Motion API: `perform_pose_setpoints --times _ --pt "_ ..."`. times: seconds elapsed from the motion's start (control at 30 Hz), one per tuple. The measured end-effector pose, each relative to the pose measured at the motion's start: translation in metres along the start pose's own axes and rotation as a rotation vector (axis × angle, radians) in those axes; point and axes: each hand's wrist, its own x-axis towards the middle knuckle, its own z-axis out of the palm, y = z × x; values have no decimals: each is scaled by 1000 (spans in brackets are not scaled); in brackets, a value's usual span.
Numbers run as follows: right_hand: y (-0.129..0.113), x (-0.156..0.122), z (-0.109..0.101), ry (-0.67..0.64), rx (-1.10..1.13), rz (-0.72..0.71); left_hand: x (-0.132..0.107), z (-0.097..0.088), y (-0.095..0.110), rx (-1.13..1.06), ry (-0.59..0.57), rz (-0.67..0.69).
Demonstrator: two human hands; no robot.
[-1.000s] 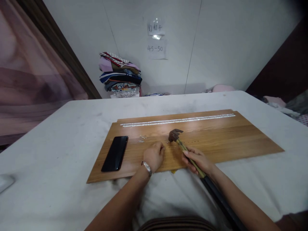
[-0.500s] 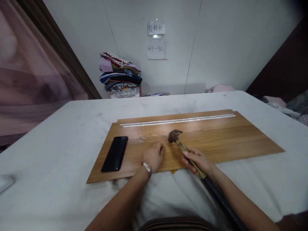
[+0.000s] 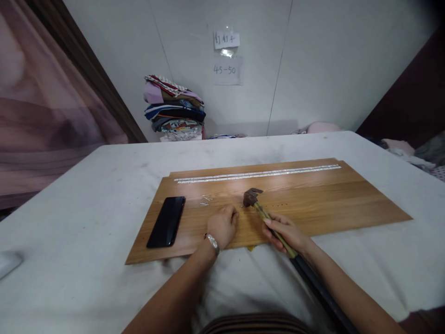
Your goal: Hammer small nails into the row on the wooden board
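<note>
A claw hammer (image 3: 250,198) is in my right hand (image 3: 285,234), whose fingers wrap round the yellowish upper part of its handle. The rusty head is low over the wooden board (image 3: 313,199), beside a small shiny nail (image 3: 242,206). My left hand (image 3: 222,226) rests on the board with its fingers curled, just left of that nail. Its fingertips are hidden, so anything between them does not show. Several loose nails (image 3: 206,200) lie on the board beyond my left hand. A row of small dark dots (image 3: 277,205) runs to the right of the hammer head.
A black phone (image 3: 166,221) lies on the board's left end. Two white strips (image 3: 257,175) run along its far side. The board lies on a white-covered table (image 3: 86,222). Folded clothes (image 3: 175,109) are stacked against the wall, under which a curtain (image 3: 52,93) hangs at left.
Hardly anything differs. The hammer head has stayed low beside the nail, and both hands have kept their places and grip.
</note>
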Motion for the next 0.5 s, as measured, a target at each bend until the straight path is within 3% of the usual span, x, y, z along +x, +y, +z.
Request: perform_pose_setpoints --times 0.5 --pt "-1 -1 2 0 6 0 -1 -1 1 -1 1 6"
